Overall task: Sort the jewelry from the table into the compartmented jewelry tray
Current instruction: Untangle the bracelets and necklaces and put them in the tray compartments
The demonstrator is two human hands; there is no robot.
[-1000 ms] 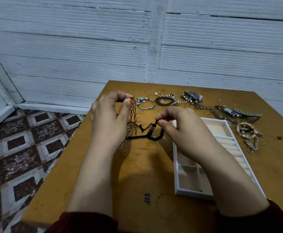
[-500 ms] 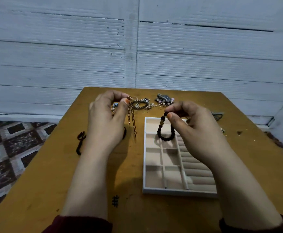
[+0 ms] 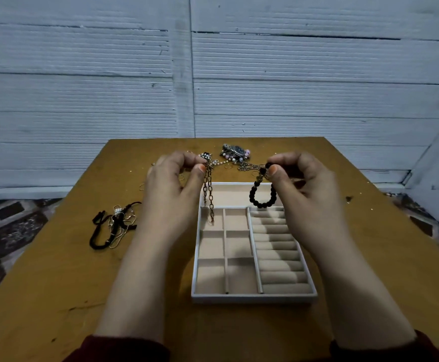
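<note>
table (image 3: pixel 69 296): matt, scuffed wood
tray (image 3: pixel 252 299): white rim, beige velvety lining
chain (image 3: pixel 208 189): metal links
bracelet (image 3: pixel 262 202): dark matt beads

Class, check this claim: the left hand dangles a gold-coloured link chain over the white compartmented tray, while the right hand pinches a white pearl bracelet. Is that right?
Not quite. The head view shows the right hand pinching a black beaded bracelet, not a white pearl one. The left hand does dangle the gold-coloured link chain over the white compartmented tray.
</note>
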